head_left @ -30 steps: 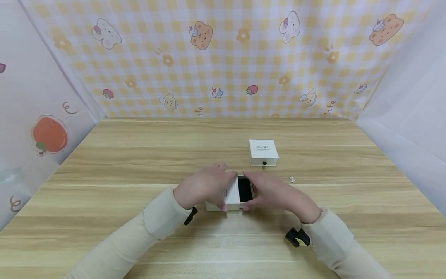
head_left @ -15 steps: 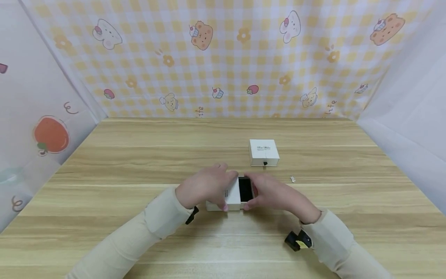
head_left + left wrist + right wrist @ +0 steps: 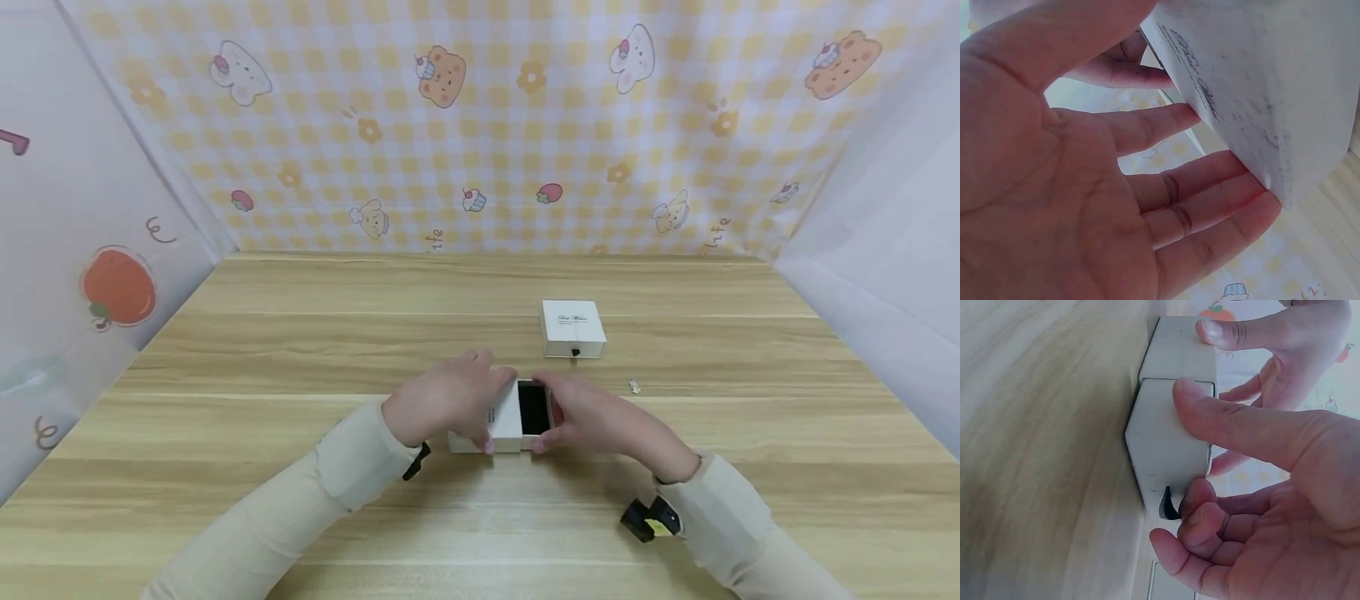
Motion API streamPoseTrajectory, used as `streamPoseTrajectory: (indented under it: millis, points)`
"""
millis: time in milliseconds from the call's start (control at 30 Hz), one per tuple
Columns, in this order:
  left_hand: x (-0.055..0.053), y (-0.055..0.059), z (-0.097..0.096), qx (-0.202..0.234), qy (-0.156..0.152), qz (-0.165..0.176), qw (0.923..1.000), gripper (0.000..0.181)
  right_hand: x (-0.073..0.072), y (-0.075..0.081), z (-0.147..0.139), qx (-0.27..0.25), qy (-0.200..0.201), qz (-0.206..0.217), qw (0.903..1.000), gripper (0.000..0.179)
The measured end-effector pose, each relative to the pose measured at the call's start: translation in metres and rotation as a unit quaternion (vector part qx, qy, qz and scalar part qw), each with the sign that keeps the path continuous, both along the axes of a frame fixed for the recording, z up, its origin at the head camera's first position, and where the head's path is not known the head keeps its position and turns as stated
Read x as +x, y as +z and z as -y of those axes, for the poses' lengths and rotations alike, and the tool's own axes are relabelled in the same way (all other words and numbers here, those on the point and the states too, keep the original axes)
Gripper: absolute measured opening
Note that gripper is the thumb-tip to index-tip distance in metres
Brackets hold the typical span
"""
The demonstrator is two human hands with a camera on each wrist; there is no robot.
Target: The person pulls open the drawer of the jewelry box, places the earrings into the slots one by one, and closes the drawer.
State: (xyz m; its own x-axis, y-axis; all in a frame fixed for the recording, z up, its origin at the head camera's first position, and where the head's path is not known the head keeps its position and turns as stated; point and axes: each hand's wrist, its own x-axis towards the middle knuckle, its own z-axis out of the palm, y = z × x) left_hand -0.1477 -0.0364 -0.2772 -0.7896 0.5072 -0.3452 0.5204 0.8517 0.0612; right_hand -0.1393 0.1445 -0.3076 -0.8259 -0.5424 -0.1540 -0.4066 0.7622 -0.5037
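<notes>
A white drawer-style gift box lies on the table between the two hands, its sleeve [image 3: 510, 417] to the left and its drawer [image 3: 534, 407] partly out to the right. Black lining shows inside the drawer. My left hand [image 3: 448, 402] grips the sleeve from above, thumb on the near side, fingers along the far edge; dark script lettering marks the sleeve top [image 3: 1235, 69]. With thumb and fingers my right hand [image 3: 588, 412] holds the drawer by its near and far walls. A black pull tab [image 3: 1167, 505] sticks out of the drawer's end, beside the curled fingers.
Behind the right hand stands a second white gift box [image 3: 573, 323], closed, with a black tab facing front. A small silvery trinket [image 3: 634, 387] lies on the wooden table [image 3: 300, 333] to the right. A yellow checked cloth [image 3: 480, 125] hangs at the back.
The head view has shifted slightly. Both hands keep their hold, and the drawer stands out of the sleeve by about the same amount.
</notes>
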Motion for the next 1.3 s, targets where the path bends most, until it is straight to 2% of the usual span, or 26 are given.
streamPoseTrajectory:
  millis: [600, 967, 1300]
  points:
    - [0.002, 0.004, 0.002, -0.003, -0.009, -0.001, 1.0, 0.089, 0.0, -0.001, -0.009, -0.023, 0.001, 0.032, 0.9992, 0.082]
    - [0.001, 0.004, 0.002, -0.001, -0.01, 0.002, 1.0, 0.092, 0.0, -0.004, -0.019, -0.028, 0.001, 0.032, 0.9991, 0.083]
    - [0.0, 0.001, 0.003, 0.004, -0.007, 0.007, 0.9999, 0.094, -0.002, -0.006, -0.034, -0.056, 0.026, 0.017, 0.9979, 0.08]
